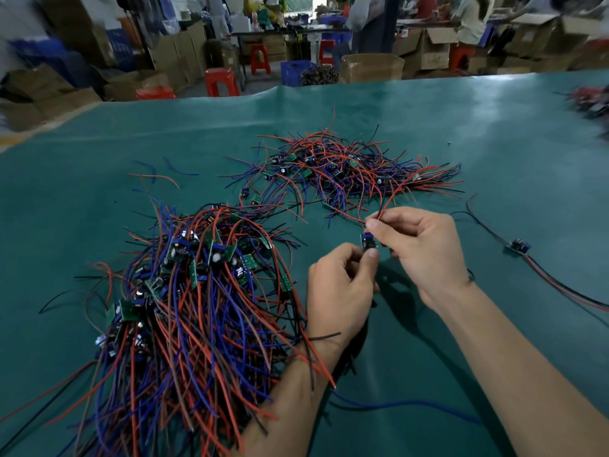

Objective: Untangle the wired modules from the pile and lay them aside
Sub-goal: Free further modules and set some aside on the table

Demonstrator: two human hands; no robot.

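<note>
A small blue module point(368, 242) was pinched above the green mat point(494, 133) between the closed left hand point(339, 288) and right hand point(421, 252), whose fingertips also gripped its red wire point(400, 189). Tangled piles point(184, 291) lay just left and beyond. No writing could be read.

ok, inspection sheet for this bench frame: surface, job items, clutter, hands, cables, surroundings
Surface: green mat, glossy, rippled at far edge.
Job's things: near pile left of the hands; far pile beyond them; held module; separated module lying right, wires straight.
Clutter: another blurred heap at far right.
Grippers: left hand and right hand both pinch the held module.
Cables: red wire runs from the fingers into the far pile.
Surroundings: cardboard boxes, red stools, people standing behind.
</note>
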